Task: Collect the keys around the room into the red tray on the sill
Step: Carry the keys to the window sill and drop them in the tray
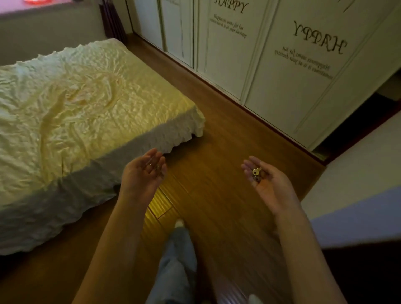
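Head view: keys (256,172) are cradled on the right hand's (263,182) flat fingers (249,166) beside the bed (86,97); the left hand (144,171) is spread; tilting could spill them.

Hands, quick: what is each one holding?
Left hand: open, palm up, something small and blurry on it.
Right hand: open, keys resting on the palm.

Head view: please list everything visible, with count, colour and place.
keys: at least two, one brass and one darker, on the right palm
red tray: one, only its edge shows, top left on the sill
bed: one, pale yellow cover, left
wardrobe doors: several, white with dark lettering, upper right
floor: brown wood, centre
legs: light trousers, pale shoes, bottom centre
left hand: palm up, small metal items on it, blurred
right hand: palm up, open
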`<control>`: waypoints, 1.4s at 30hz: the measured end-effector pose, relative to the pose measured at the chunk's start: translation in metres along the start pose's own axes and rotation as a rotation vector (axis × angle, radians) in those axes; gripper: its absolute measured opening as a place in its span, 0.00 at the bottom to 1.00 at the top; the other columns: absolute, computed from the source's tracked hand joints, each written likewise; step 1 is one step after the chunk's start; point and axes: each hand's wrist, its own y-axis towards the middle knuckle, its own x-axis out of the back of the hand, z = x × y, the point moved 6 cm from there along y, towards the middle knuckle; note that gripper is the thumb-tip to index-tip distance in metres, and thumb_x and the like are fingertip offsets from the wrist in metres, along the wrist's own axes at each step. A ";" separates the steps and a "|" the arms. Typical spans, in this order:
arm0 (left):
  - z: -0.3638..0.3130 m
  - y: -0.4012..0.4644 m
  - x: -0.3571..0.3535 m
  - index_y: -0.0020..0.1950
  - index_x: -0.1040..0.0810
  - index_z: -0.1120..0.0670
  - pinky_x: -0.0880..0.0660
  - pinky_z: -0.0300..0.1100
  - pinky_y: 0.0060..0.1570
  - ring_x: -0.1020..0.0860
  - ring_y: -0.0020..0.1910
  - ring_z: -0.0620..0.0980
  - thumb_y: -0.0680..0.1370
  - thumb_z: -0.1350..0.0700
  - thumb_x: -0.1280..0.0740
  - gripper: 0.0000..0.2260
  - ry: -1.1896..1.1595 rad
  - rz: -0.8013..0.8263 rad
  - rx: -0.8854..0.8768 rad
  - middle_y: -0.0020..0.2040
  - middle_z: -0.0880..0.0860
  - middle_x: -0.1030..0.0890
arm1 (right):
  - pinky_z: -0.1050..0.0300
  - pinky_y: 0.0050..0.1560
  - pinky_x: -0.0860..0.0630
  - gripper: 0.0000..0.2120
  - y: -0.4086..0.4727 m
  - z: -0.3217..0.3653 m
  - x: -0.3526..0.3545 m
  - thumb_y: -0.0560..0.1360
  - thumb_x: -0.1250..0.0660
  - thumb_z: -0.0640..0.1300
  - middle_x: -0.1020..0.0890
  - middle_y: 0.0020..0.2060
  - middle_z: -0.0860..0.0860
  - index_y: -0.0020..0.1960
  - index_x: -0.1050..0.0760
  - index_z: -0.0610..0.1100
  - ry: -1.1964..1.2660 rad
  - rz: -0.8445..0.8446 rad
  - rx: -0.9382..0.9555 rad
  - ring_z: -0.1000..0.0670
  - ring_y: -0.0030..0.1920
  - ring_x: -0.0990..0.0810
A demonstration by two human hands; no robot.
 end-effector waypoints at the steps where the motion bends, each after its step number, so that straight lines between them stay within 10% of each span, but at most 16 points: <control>1: -0.006 0.022 -0.008 0.50 0.24 0.59 0.23 0.39 0.39 0.22 0.42 0.48 0.78 0.62 0.44 0.09 0.004 -0.007 0.005 0.45 0.54 0.23 | 0.61 0.42 0.19 0.11 0.021 0.003 -0.009 0.79 0.43 0.39 0.20 0.50 0.41 0.57 0.25 0.37 0.006 0.002 0.003 0.47 0.51 0.19; 42: -0.107 0.752 -0.514 0.53 0.24 0.58 0.22 0.39 0.39 0.22 0.40 0.49 0.77 0.61 0.41 0.09 0.052 0.078 0.036 0.40 0.53 0.21 | 0.61 0.41 0.20 0.09 0.803 0.413 -0.231 0.76 0.38 0.36 0.15 0.41 0.44 0.54 0.23 0.35 -0.081 -0.028 0.135 0.47 0.45 0.15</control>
